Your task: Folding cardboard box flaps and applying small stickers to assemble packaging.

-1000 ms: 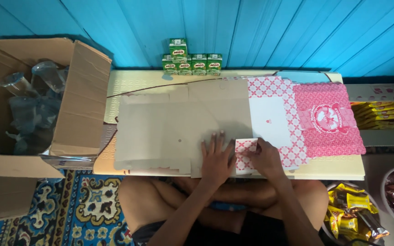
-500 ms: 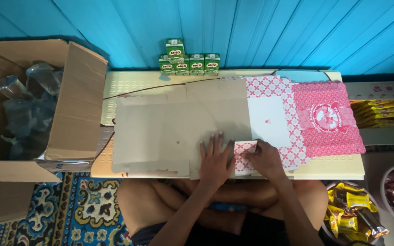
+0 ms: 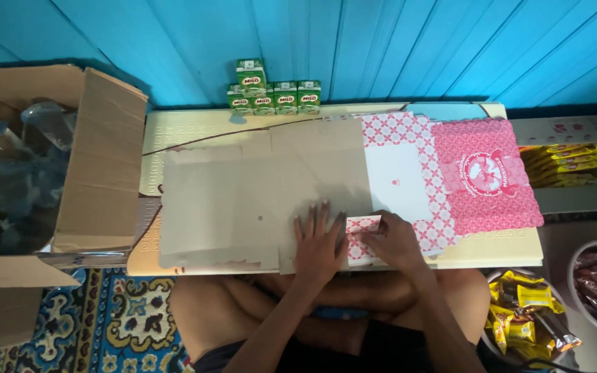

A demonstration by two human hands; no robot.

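A flat, unfolded cardboard box blank point(image 3: 326, 179) lies spread across the low table, plain brown side up on its left part and pink-and-white patterned with a white panel on its right. Its small patterned flap point(image 3: 359, 238) at the near edge is bent up and over, partly folded, lying between brown and patterned areas.

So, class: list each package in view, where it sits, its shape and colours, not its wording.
Drink cartons: table's far edge by the blue wall; small green boxes, one stacked on top.
Flattened box: right half of the table; pink-and-white patterned card.
Cardboard box: left; big, brown, open.
Snack packets: bottom right; yellow.
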